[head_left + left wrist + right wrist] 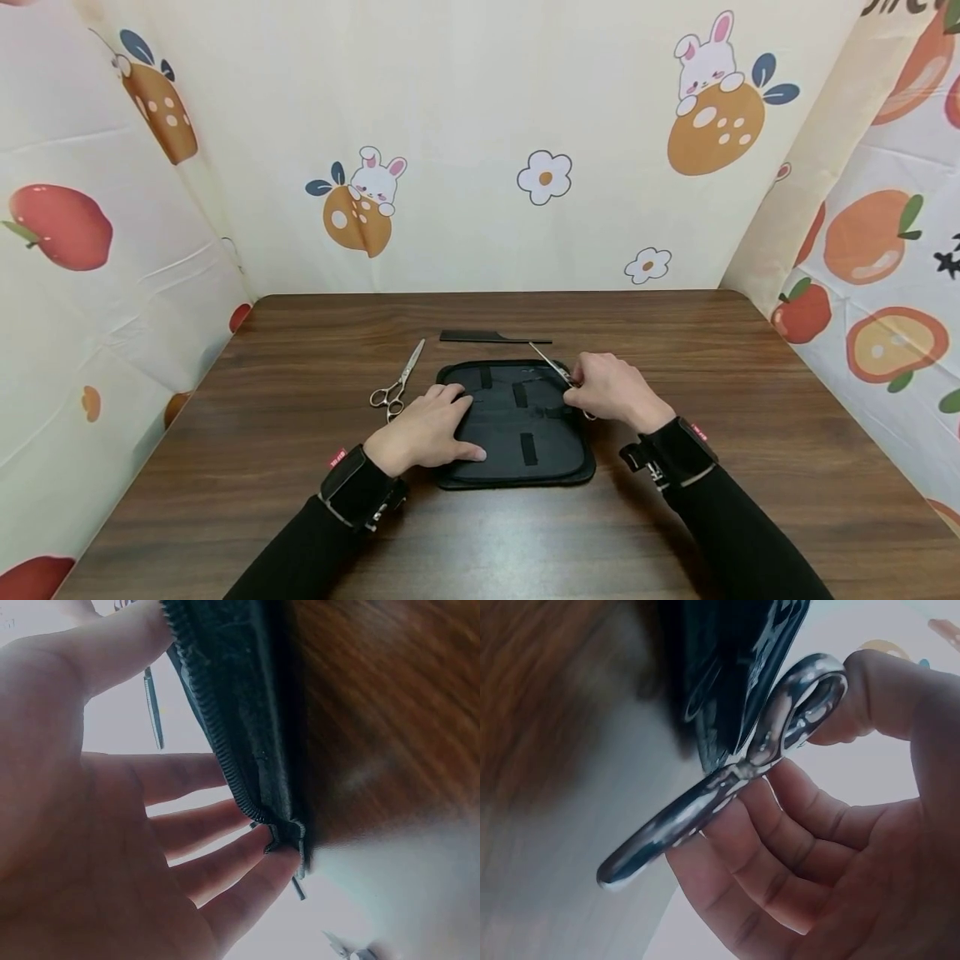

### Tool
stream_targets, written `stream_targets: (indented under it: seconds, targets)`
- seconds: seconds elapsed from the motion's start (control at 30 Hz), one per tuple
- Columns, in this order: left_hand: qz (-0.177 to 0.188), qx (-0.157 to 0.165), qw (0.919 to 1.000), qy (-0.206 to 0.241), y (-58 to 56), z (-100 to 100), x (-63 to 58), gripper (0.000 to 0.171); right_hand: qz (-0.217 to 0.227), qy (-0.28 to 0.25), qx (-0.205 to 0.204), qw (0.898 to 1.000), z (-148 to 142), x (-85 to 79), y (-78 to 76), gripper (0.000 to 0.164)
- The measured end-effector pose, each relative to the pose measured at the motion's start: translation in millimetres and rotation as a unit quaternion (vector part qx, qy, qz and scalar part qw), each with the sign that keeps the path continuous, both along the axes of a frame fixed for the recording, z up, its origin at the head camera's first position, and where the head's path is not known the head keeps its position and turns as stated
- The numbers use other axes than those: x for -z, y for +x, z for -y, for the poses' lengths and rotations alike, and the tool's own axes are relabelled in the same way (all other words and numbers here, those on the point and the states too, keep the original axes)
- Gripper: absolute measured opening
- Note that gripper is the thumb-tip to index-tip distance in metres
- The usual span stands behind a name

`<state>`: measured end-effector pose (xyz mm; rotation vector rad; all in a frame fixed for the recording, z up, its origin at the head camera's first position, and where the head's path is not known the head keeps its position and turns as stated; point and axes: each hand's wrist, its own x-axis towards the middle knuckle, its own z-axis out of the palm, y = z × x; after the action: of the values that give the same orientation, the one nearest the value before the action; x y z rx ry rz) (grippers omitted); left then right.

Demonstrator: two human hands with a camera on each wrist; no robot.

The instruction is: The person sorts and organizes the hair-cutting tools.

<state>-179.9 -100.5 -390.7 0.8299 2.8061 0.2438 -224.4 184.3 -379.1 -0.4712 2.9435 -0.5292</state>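
While the left hand (pixel 423 429) is resting spread on a black case (pixel 491 421) on the table (pixel 525 542) (head view), the right hand (pixel 613 390) is gripping scissors (pixel 553 365) at its right edge; left fingers (pixel 191 772) are touching the zipper (pixel 204 697) (left wrist); right fingers (pixel 731 836) are holding the handles (pixel 775 716) (right wrist).

Held scissors (pixel 553 365) partly hidden by right fingers (pixel 588 372), top-edge lettering (pixel 891 6) cropped, right-wrist tabletop (pixel 547 712) blurred
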Motion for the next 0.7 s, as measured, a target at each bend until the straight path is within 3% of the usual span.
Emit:
stream_targets:
  seconds: [0.23,0.7]
  targets:
    - [0.002,0.000,1.0000,0.005,0.0,-1,-0.6,0.080,0.006,-0.021,-0.004,1.000,7,-0.9,6.7,0.014]
    - [0.003,0.000,1.0000,0.005,-0.4,-1,-1.5,0.079,0.012,-0.031,-0.008,0.999,19,-3.3,12.0,0.016]
